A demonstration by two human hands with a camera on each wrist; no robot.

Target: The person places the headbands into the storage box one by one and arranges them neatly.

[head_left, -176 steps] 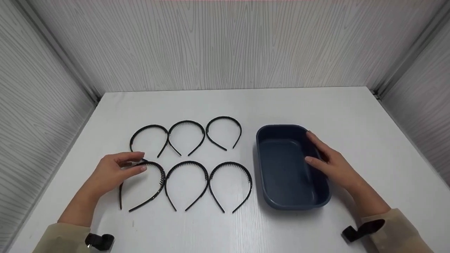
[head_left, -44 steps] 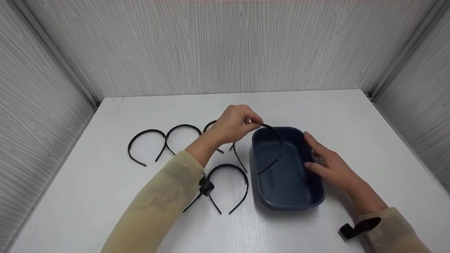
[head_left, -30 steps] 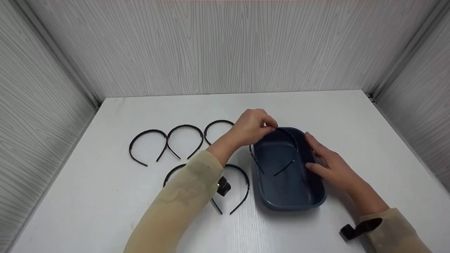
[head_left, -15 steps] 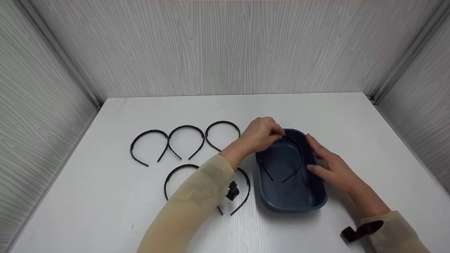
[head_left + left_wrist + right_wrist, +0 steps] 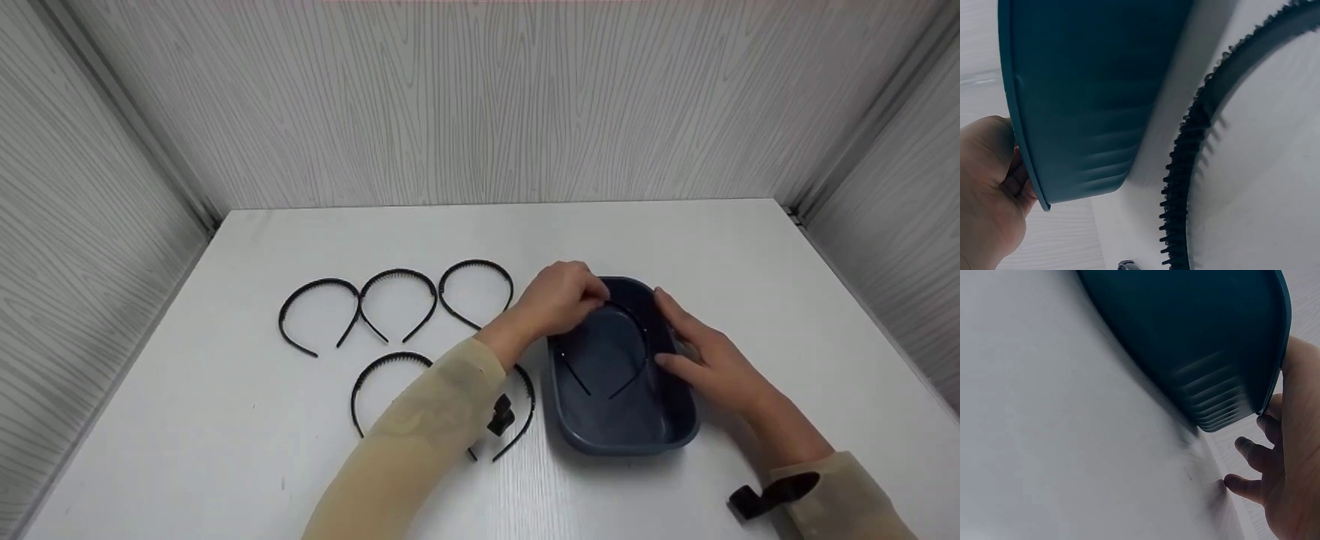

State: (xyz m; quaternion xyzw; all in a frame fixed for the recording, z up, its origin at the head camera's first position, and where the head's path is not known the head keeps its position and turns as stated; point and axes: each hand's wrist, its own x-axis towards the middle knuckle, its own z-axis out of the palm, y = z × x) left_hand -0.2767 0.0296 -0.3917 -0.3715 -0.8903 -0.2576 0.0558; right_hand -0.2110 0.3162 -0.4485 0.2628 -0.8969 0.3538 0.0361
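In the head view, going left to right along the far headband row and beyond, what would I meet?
First headband, second headband, third headband, left hand, blue bin, right hand.

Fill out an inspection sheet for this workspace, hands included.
Surface: white table, lit unevenly.
Job's things: blue bin on the table; five black headbands lie left of it, three behind, two in front, the front pair partly hidden by the left sleeve; a sixth headband is held in the bin's opening.
Clutter: nothing seen.
Left hand: pinches the sixth headband near its top.
Right hand: grips the bin's right rim.
Cables: nothing seen.
Surroundings: grey wood-grain panels behind and at both sides.
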